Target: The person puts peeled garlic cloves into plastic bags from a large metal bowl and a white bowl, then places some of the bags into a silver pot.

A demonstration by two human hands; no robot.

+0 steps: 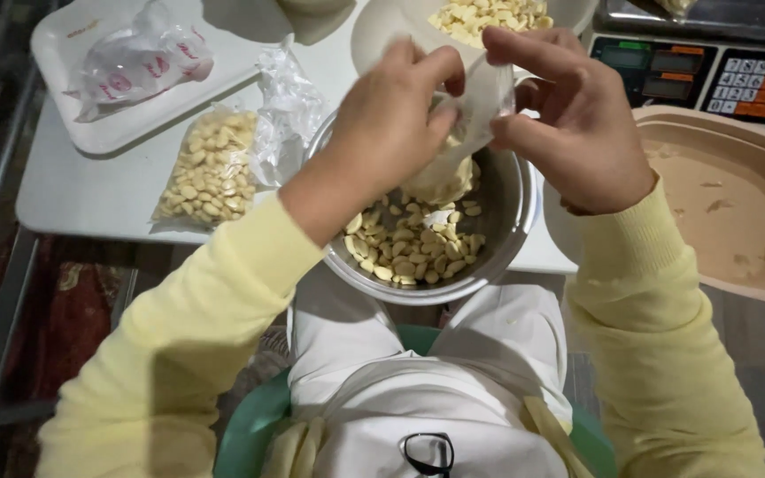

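Observation:
My left hand (389, 119) and my right hand (575, 119) both grip the top of a small clear plastic bag (460, 146) partly filled with pale peeled cloves. The bag hangs over a round metal bowl (515, 208) that holds several loose cloves (409, 248). The bowl rests at the near edge of a white table (73, 190), above my lap. Both arms wear pale yellow sleeves.
A filled clear bag of cloves (210, 168) lies left of the bowl beside crumpled plastic (287, 106). A white tray (64, 53) with a plastic bag sits at the back left. A white plate of cloves (374, 35), a digital scale (710, 75) and a brown basin (728, 204) stand behind and right.

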